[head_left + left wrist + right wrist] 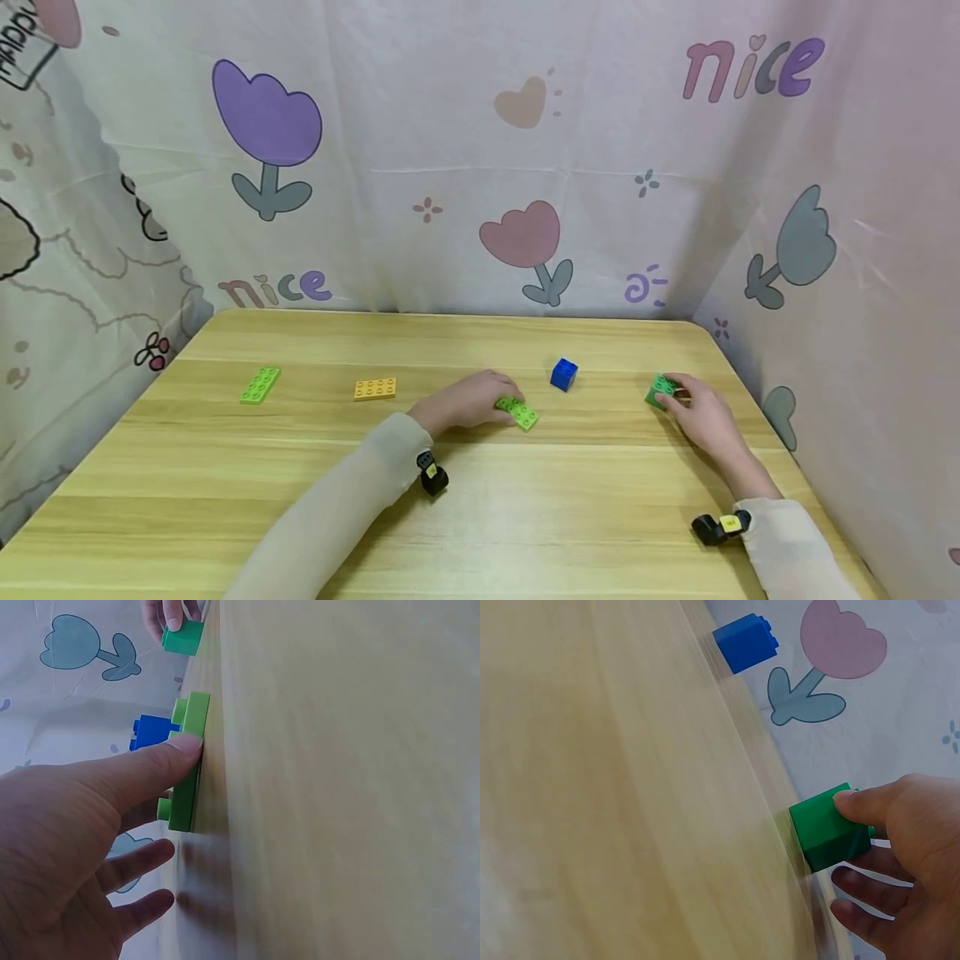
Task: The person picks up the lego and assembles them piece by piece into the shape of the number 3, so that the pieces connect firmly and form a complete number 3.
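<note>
In the head view, my left hand pinches a flat light-green building brick near the middle of the table. The left wrist view shows my thumb on the near side of that light-green brick, with two fingers spread free below. Off to the right, my right hand holds a square green brick between thumb and fingers. In the right wrist view the green brick stands at the table surface. A blue brick sits between the two hands, a little farther back, touched by neither.
A yellow flat brick lies left of my left hand. Farther left is another light-green flat brick. The wooden table ends at a patterned cloth behind and at the sides.
</note>
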The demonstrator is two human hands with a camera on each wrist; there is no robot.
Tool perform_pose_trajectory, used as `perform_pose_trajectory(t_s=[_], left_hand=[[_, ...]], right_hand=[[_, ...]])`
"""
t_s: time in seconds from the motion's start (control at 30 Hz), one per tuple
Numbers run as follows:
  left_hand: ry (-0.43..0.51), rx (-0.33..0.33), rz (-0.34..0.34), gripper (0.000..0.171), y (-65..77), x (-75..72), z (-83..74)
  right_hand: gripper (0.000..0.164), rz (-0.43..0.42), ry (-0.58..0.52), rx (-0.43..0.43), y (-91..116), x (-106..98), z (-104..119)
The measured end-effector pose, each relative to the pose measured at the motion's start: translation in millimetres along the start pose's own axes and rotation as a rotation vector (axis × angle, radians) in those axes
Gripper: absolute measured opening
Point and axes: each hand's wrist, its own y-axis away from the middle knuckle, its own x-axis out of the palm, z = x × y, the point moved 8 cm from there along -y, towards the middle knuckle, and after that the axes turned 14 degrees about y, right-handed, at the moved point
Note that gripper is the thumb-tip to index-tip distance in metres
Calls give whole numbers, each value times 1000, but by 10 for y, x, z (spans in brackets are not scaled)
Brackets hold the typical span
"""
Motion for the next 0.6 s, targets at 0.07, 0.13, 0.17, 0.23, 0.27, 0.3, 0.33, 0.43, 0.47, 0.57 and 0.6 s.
perform_pose_trajectory(t_s=[0.07, 0.13, 0.17, 0.23, 0.27, 0.3, 0.33, 0.43, 0.47, 0.57, 0.6], left_hand=[[3, -11, 2, 39, 17, -2, 0], [-2, -20, 1, 39, 34, -4, 0], [-2, -23, 0, 39, 43, -3, -2], [-2, -31, -4, 39, 64, -4, -9], [-3, -30, -6, 38, 74, -4, -13], [-3, -31, -8, 38, 86, -2, -16], [-1, -31, -11, 38, 98, -1, -19], [5, -30, -19, 38, 144, -4, -33], [7, -30, -22, 37, 161, -6, -39], [13, -31, -23, 37, 218, -9, -57], [13, -34, -21, 38, 237, -6, -58]], right_hand=[[49, 3, -2, 6, 6, 1, -2], [49, 5, -4, 9, 10, 4, -3], [49, 5, -4, 10, 13, 5, -4], [49, 5, -4, 11, 16, 9, -7], [49, 3, -4, 10, 17, 9, -8], [49, 3, -3, 12, 19, 8, -8], [49, 3, -2, 13, 18, 7, -8], [50, 4, -4, 18, 13, 5, -9], [50, 4, -5, 20, 11, 3, -9], [50, 6, -7, 22, 8, 2, -5], [50, 7, -7, 23, 9, 1, -4]])
